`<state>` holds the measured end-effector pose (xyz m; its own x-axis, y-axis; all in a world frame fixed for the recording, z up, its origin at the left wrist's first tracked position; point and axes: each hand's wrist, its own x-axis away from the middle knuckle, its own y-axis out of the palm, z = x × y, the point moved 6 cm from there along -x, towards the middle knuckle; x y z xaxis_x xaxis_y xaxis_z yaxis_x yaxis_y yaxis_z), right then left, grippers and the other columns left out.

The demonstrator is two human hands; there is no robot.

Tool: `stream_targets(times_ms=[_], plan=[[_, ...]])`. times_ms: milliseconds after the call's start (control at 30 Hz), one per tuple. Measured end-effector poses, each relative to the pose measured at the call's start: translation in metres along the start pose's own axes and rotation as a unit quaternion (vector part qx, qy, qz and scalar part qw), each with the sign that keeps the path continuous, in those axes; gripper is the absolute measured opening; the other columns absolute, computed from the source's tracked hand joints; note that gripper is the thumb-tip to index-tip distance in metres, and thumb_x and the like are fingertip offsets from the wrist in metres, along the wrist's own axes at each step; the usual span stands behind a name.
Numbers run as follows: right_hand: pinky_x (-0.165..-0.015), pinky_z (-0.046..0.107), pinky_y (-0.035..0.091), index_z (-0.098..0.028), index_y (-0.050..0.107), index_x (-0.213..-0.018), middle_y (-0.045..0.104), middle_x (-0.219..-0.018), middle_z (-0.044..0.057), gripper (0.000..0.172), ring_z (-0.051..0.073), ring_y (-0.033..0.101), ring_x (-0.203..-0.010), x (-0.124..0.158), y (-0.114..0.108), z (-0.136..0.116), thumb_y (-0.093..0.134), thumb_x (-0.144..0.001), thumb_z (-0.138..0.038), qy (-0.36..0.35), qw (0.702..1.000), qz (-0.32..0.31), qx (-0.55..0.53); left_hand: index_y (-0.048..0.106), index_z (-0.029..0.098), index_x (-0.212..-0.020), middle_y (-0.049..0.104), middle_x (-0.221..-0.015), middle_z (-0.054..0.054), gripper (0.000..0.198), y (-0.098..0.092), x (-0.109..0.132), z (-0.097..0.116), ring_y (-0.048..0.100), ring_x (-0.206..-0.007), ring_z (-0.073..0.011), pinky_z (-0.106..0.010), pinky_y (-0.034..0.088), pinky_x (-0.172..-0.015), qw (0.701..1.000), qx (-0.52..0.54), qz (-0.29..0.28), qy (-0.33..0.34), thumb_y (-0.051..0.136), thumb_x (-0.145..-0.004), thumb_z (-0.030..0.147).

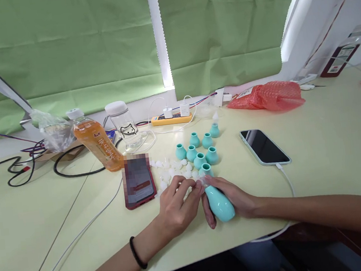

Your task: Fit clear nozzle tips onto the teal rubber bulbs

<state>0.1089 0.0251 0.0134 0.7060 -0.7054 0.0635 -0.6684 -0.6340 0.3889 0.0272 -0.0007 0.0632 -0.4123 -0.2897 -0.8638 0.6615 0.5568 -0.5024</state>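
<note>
My right hand (pixel 238 196) is closed around a glossy teal squeeze bulb (pixel 220 205), its rounded end tilted down toward the table's front edge. At the bulb's neck, my left hand (pixel 178 207) pinches a clear, soft-looking tip (pixel 202 180); the fingers partly cover it. Just beyond my hands stand several small teal collars (pixel 212 156), open at the top and vase-like. One teal collar (pixel 214 130) at the back has a clear tip standing in it. Many small translucent white pieces (pixel 171 171) lie loose to the left of the collars.
A phone in a red case (pixel 139 183) lies left of the white pieces; another phone (pixel 264 147), plugged into a cable, lies right. Behind are a tea bottle (pixel 96 140), a clear cup (pixel 125 126), a yellow power strip (pixel 172 119) and a red bubble-wrap bag (pixel 267 96).
</note>
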Motion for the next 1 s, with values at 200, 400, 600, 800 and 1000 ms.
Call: stream_targets(times_ms=[200,400,600,800,1000], plan=[[-0.043,0.025,0.043,-0.008,0.053,-0.046,0.054,-0.043,0.007,0.070,0.014,0.053,-0.040,0.001,-0.001,0.002,0.017,-0.081,-0.056,-0.001,1.000,-0.010,0.007,0.058,0.015,-0.078,0.056,-0.069,-0.004,0.013,-0.003,-0.008,-0.009,0.045,-0.067,-0.0124,-0.024,0.043,-0.053,0.988,0.134,-0.008,-0.081,0.057,-0.069,0.007],[-0.040,0.024,0.041,-0.008,0.052,-0.048,0.053,-0.043,0.007,0.066,0.012,0.051,-0.037,0.000,-0.005,0.002,0.019,-0.082,-0.054,-0.016,0.999,0.001,0.051,0.056,0.013,-0.074,0.056,-0.068,-0.005,0.006,-0.001,-0.015,-0.010,0.045,-0.067,-0.0130,-0.025,0.042,-0.056,0.987,0.123,-0.048,-0.096,0.054,-0.072,0.008],[-0.043,0.023,0.042,-0.010,0.050,-0.048,0.053,-0.043,0.006,0.060,0.011,0.050,-0.039,0.002,-0.003,-0.002,0.020,-0.084,-0.047,-0.035,0.994,0.009,0.099,0.048,0.014,-0.074,0.053,-0.060,-0.003,0.008,0.008,-0.008,0.001,0.041,-0.063,-0.0155,-0.024,0.034,-0.049,0.990,-0.081,-0.101,-0.049,0.043,-0.077,0.009],[-0.040,0.023,0.040,-0.016,0.043,-0.072,0.056,-0.047,0.001,0.038,0.013,0.050,-0.039,0.005,-0.013,-0.016,0.023,-0.085,-0.045,-0.103,0.991,0.076,0.034,0.039,0.016,-0.075,0.052,-0.062,-0.002,0.010,-0.004,-0.008,-0.005,0.040,-0.056,-0.0131,-0.025,0.033,-0.050,0.996,-0.011,-0.037,-0.078,0.034,-0.079,0.008],[-0.043,0.022,0.039,-0.015,0.044,-0.073,0.055,-0.050,0.001,0.028,0.010,0.049,-0.042,0.010,-0.007,-0.016,0.037,-0.082,-0.040,-0.104,0.990,0.029,0.095,0.052,0.016,-0.079,0.056,-0.073,-0.005,0.012,0.016,-0.003,-0.047,0.042,-0.070,-0.0173,-0.029,0.036,-0.060,0.961,-0.125,-0.177,-0.169,0.041,-0.081,0.019]])
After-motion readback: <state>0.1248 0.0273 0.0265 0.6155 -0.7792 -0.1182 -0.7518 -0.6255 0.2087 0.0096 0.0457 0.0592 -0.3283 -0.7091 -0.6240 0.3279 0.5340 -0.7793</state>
